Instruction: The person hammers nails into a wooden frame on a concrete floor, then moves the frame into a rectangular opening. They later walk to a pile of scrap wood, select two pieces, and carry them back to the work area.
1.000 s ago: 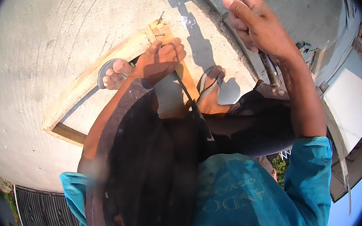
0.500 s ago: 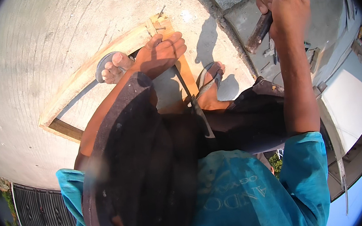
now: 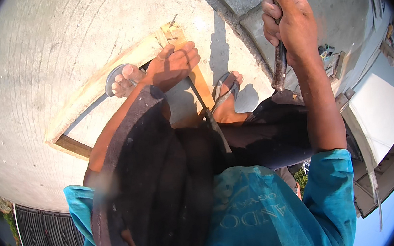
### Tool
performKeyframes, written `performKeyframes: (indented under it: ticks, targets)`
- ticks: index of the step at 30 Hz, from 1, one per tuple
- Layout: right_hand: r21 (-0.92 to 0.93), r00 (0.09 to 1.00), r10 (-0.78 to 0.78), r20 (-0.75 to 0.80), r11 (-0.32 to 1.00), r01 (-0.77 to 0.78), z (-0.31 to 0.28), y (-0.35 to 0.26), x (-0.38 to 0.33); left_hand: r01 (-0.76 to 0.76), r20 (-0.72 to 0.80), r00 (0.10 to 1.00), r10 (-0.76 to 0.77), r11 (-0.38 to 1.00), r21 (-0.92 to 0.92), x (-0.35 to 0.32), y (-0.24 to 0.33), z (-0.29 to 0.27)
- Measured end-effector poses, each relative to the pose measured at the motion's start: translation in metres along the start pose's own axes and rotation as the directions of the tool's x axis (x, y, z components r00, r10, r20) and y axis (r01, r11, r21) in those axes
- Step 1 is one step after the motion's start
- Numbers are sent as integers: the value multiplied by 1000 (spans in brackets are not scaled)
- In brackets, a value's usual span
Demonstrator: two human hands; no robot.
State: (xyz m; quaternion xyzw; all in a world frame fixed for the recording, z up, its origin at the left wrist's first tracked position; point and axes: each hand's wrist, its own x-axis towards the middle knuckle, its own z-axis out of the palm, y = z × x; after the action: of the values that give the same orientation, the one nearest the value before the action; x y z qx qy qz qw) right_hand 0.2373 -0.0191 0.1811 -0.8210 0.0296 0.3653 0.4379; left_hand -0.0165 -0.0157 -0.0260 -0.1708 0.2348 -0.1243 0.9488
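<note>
My left hand point(image 3: 172, 68) lies flat with outstretched fingers across the corner of a wooden frame point(image 3: 136, 51). Just beyond its fingertips, a bent nail point(image 3: 174, 18) sticks up at the corner, and another nail point(image 3: 172, 38) stands out of the wood. A wider yellowish board point(image 3: 201, 86) runs from that corner back toward me. Raised at the upper right, my right hand point(image 3: 296, 28) is closed around a dark, worn tool handle point(image 3: 279, 68). The tool's far end is cut off by the picture's top edge, so its head is hidden.
My sandalled feet point(image 3: 125, 80) are beside and inside the frame on rough concrete point(image 3: 26, 93). A narrow dark strip point(image 3: 217, 133) lies between my legs. A ridge point(image 3: 251, 45) crosses the ground at right; scraps point(image 3: 337, 62) lie past it. A dark gate point(image 3: 50, 229) stands lower left.
My right hand has moved left and a little lower, and the handle has swung from a slant to nearly upright in the picture. My left hand stays on the frame's corner.
</note>
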Motion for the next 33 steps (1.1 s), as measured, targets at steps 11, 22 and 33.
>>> performKeyframes:
  ticks: [11, 22, 33]
  targets:
    - [-208, 892, 201, 405, 970, -124, -22, 4, 17, -31, -57, 998, 12, 944, -328, -10, -6, -7]
    - [-277, 859, 267, 437, 948, -154, -19, -3, 7, -47, 361, 923, 134, -891, 451, -9, 13, 60]
    - [-415, 838, -42, 544, 855, 311, -3, 30, 6, -217, 139, 963, 230, 360, 907, -3, -2, 7]
